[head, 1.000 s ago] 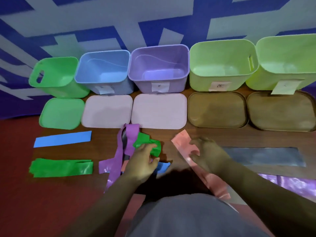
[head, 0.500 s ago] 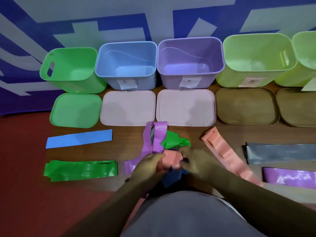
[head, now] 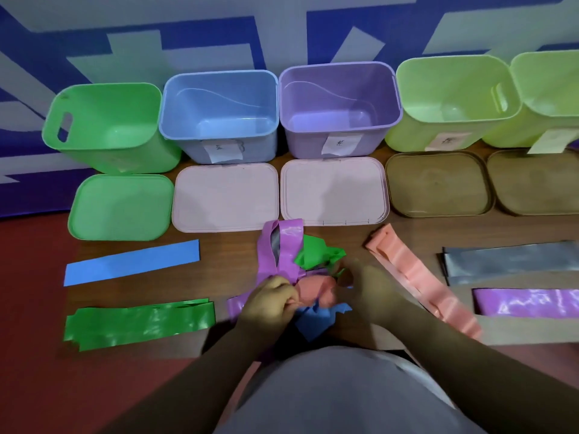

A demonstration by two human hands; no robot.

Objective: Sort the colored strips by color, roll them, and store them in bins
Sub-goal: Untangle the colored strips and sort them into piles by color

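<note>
A crumpled pink strip (head: 315, 291) is pinched by the curled left hand (head: 272, 305), at the near middle of the table (head: 219, 245). The right hand (head: 372, 292) is seen just right of it, blurred; its grip cannot be told.

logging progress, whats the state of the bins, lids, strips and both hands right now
green bin, open, empty
blue bin, open, empty
purple bin, open, empty
lime bins, open
lids, off, flat before bins
mixed pile, tangled, unsorted
sorted strips, flat, unrolled
left hand, gripping crumpled pink strip
right hand, at pile, grip unclear
</note>
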